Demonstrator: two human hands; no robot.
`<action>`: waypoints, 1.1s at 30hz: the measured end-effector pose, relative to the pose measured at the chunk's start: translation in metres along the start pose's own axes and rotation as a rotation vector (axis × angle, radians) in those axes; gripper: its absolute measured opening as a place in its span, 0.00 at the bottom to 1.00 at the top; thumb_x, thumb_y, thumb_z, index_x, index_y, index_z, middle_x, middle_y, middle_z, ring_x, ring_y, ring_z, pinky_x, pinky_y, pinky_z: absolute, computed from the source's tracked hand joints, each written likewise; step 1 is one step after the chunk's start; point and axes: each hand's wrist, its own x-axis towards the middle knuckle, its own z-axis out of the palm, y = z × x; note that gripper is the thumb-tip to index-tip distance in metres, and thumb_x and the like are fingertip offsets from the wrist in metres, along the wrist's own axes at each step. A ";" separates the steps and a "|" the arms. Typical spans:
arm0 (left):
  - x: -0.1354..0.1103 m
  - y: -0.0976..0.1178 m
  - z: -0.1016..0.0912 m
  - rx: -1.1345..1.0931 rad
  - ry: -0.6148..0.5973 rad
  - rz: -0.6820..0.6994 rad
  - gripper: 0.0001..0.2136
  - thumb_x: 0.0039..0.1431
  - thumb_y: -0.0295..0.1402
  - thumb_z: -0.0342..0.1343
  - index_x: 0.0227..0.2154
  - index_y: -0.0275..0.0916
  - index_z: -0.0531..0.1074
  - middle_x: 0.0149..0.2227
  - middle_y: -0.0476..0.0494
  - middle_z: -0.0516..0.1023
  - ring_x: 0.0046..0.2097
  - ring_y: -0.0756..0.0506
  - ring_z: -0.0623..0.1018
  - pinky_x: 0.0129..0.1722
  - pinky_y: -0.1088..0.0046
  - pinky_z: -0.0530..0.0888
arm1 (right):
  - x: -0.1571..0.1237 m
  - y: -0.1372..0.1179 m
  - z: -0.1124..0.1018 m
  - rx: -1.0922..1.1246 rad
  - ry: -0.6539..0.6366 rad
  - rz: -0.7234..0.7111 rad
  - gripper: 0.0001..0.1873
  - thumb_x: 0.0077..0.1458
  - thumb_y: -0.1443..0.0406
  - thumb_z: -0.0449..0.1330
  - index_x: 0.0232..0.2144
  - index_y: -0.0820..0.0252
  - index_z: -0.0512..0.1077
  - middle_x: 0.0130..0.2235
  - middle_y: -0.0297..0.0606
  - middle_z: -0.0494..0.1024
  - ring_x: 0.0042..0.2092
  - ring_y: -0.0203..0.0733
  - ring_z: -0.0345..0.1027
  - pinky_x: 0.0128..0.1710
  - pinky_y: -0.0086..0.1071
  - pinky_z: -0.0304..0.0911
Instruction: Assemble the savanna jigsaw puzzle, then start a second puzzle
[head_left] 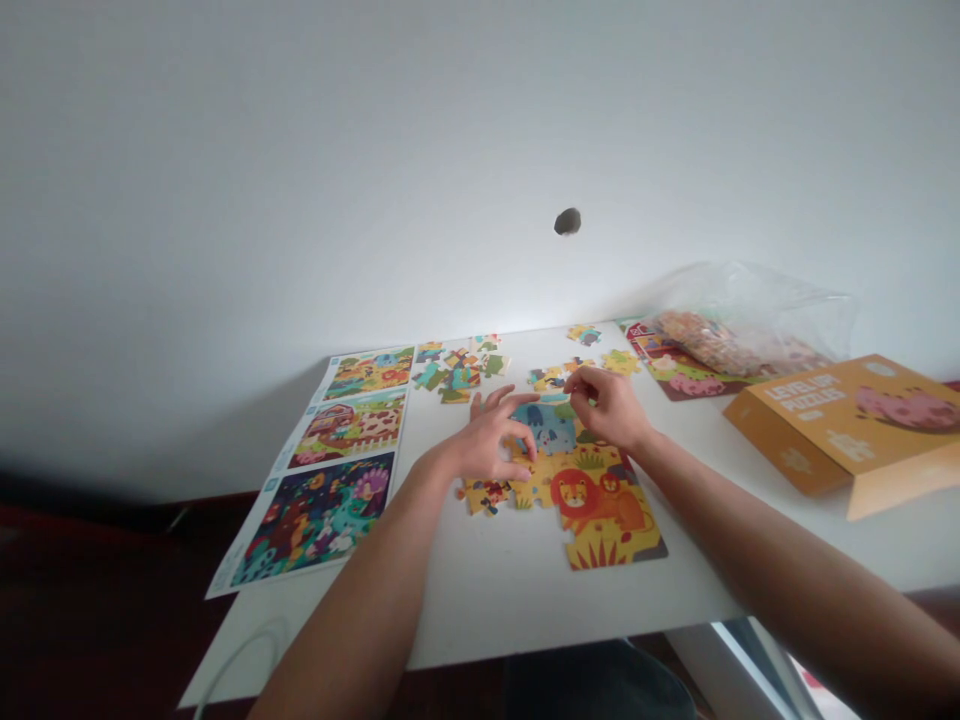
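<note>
A partly joined jigsaw puzzle (pixel 607 505) lies on the white table, showing orange lions at lower right and blue elephants higher up. My left hand (pixel 491 440) rests over its left side, fingers apart and curved, fingertips close to the elephant part. At the puzzle's upper right edge, my right hand (pixel 609 405) is closed in a pinch, beside a pale blue strip at the top. Whatever sits between its fingertips is hidden. Loose puzzle pieces (pixel 459 375) are heaped beyond my left hand, and a yellow piece (pixel 621 362) lies just past my right.
A sheet with three printed pictures (pixel 330 430) lies at left. To the right are an orange puzzle box (pixel 847 420), a clear bag of pieces (pixel 720 340) and a farm picture (pixel 686 385) under it. A wall with a hole (pixel 568 222) stands behind the table (pixel 480 610).
</note>
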 end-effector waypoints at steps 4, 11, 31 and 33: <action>0.001 -0.002 0.004 0.021 0.017 -0.007 0.12 0.43 0.40 0.71 0.34 0.48 0.81 0.68 0.49 0.58 0.70 0.26 0.46 0.65 0.37 0.39 | -0.004 -0.009 -0.002 0.075 -0.144 -0.111 0.09 0.48 0.72 0.55 0.32 0.60 0.73 0.25 0.31 0.70 0.26 0.34 0.61 0.30 0.28 0.57; 0.005 -0.018 0.009 0.155 0.439 -0.170 0.07 0.57 0.39 0.61 0.37 0.49 0.80 0.60 0.48 0.69 0.65 0.34 0.57 0.66 0.44 0.47 | -0.016 -0.031 0.005 0.184 -0.413 -0.337 0.15 0.52 0.71 0.57 0.43 0.59 0.73 0.28 0.31 0.71 0.27 0.33 0.62 0.33 0.27 0.59; 0.008 -0.026 0.017 0.233 0.378 -0.300 0.14 0.53 0.46 0.64 0.42 0.55 0.80 0.60 0.48 0.70 0.65 0.33 0.57 0.64 0.43 0.45 | -0.019 -0.042 0.014 0.082 -0.641 -0.493 0.20 0.50 0.69 0.60 0.47 0.60 0.75 0.46 0.44 0.74 0.44 0.45 0.68 0.47 0.38 0.64; 0.008 -0.025 0.017 0.229 0.372 -0.311 0.13 0.53 0.44 0.64 0.43 0.55 0.80 0.60 0.48 0.70 0.65 0.33 0.57 0.65 0.42 0.44 | -0.019 -0.045 0.017 0.036 -0.610 -0.489 0.24 0.51 0.61 0.65 0.51 0.60 0.73 0.53 0.47 0.71 0.52 0.51 0.64 0.53 0.44 0.59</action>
